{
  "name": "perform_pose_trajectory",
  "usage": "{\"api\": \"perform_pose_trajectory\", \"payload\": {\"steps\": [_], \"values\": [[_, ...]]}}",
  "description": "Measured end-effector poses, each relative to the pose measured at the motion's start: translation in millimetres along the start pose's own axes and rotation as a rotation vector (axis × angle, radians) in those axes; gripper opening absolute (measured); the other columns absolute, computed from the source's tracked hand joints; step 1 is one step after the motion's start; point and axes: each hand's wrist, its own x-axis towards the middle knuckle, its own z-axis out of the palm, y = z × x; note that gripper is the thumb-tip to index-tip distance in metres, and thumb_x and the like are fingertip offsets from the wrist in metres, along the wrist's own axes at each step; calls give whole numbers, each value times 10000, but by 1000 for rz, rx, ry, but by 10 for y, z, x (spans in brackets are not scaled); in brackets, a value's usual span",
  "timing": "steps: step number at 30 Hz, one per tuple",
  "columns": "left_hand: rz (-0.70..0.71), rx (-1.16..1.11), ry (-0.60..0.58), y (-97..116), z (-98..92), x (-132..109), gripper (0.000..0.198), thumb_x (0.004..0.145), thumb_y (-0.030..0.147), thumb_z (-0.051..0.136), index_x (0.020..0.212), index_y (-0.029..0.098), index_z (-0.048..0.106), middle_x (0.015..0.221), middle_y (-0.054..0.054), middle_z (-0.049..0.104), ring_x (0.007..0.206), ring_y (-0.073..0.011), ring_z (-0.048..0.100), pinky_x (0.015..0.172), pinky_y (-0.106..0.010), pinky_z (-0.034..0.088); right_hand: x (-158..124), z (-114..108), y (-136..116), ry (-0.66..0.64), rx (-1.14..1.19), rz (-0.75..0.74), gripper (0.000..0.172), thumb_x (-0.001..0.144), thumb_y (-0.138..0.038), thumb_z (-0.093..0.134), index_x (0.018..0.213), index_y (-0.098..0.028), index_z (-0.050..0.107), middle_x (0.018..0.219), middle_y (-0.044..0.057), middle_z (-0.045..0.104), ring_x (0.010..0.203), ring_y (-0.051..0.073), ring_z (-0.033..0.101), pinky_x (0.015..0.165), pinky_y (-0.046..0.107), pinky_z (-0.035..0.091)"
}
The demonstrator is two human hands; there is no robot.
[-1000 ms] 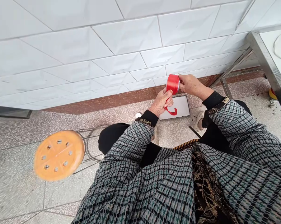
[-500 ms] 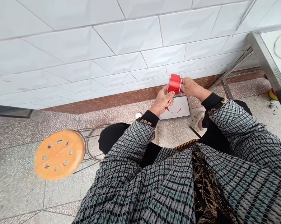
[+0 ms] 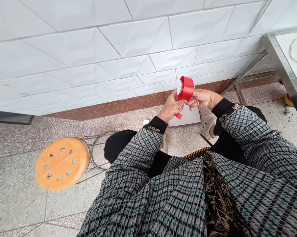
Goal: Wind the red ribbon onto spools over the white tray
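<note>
A roll of shiny red ribbon [image 3: 187, 88], with a white label on its round end, is held up in front of the wall. My left hand [image 3: 170, 108] grips its lower left side. A short loose end of ribbon [image 3: 178, 115] pokes out below that hand. My right hand [image 3: 204, 98] is at the roll's lower right, fingers curled together against the roll and its ribbon; its exact grip is partly hidden. Below the hands, a shallow white box [image 3: 187, 119] with a dark edge lies on the floor, partly covered by the hands.
On the left, an orange stool [image 3: 61, 164] with metal legs lies tipped on the speckled floor. A metal-framed table [image 3: 281, 62] stands at the right. White wall tiles [image 3: 143, 36] rise in front, and a small white disc [image 3: 146, 122] lies near the wall.
The roll has turned so its labelled end shows, and it sits slightly further right. My right hand has moved down to the roll's underside. The hanging ribbon tail looks shorter.
</note>
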Motion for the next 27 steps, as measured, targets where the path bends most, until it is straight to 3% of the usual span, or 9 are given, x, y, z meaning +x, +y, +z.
{"api": "perform_pose_trajectory", "payload": {"steps": [6, 12, 15, 17, 20, 22, 24, 27], "values": [[14, -8, -19, -4, -3, -15, 703, 623, 624, 1049, 960, 240, 566, 490, 152, 501, 322, -29, 298, 422, -245, 185, -22, 62, -22, 3, 9, 56, 414, 1119, -446, 620, 791, -205, 541, 540, -111, 338, 428, 37, 202, 511, 171, 472], [-15, -56, -7, -47, -40, -24, 674, 696, 743, 963, 869, 227, 566, 437, 139, 444, 312, -32, 269, 422, -243, 179, -105, 131, -110, 275, -156, 3, 498, 1100, -567, 647, 764, -204, 586, 535, -50, 468, 410, 68, 340, 533, 244, 528], [-34, -81, -21, -51, -44, -35, 689, 683, 757, 964, 856, 227, 560, 429, 137, 439, 310, -35, 271, 420, -241, 184, -136, 111, -140, 364, -271, -18, 465, 1098, -519, 664, 765, -202, 596, 577, -9, 548, 441, 92, 425, 551, 266, 513], [-39, -98, -31, -51, -38, -40, 696, 678, 740, 978, 855, 230, 540, 435, 143, 439, 310, -30, 263, 418, -231, 183, -144, 99, -146, 486, -437, -79, 349, 1080, -394, 691, 803, -199, 607, 657, 24, 629, 520, 123, 525, 584, 268, 491], [-46, -111, -30, -55, -21, -49, 693, 704, 708, 981, 850, 234, 497, 449, 153, 437, 315, -20, 238, 417, -216, 171, -133, 88, -131, 714, -733, -303, 111, 981, -229, 740, 952, -201, 637, 860, 66, 727, 768, 199, 648, 716, 293, 503], [-65, -99, -19, -61, -6, -55, 690, 721, 710, 970, 853, 236, 487, 459, 154, 439, 321, -21, 236, 417, -213, 172, -110, 75, -111, 814, -892, -432, 103, 943, -199, 723, 1004, -207, 639, 995, 104, 755, 962, 262, 669, 827, 326, 512], [-90, -82, -3, -68, 8, -59, 688, 737, 723, 954, 844, 236, 480, 463, 151, 440, 327, -24, 243, 420, -213, 184, -83, 49, -88, 865, -996, -450, 61, 940, -191, 673, 979, -212, 631, 1048, 134, 761, 1068, 309, 660, 893, 356, 501], [-102, -58, 19, -83, 19, -54, 670, 784, 730, 917, 812, 232, 470, 463, 139, 443, 335, -25, 259, 426, -214, 200, -57, -13, -59, 875, -990, -401, 69, 939, -171, 631, 920, -227, 596, 941, 120, 745, 1038, 319, 656, 873, 354, 477]]}}
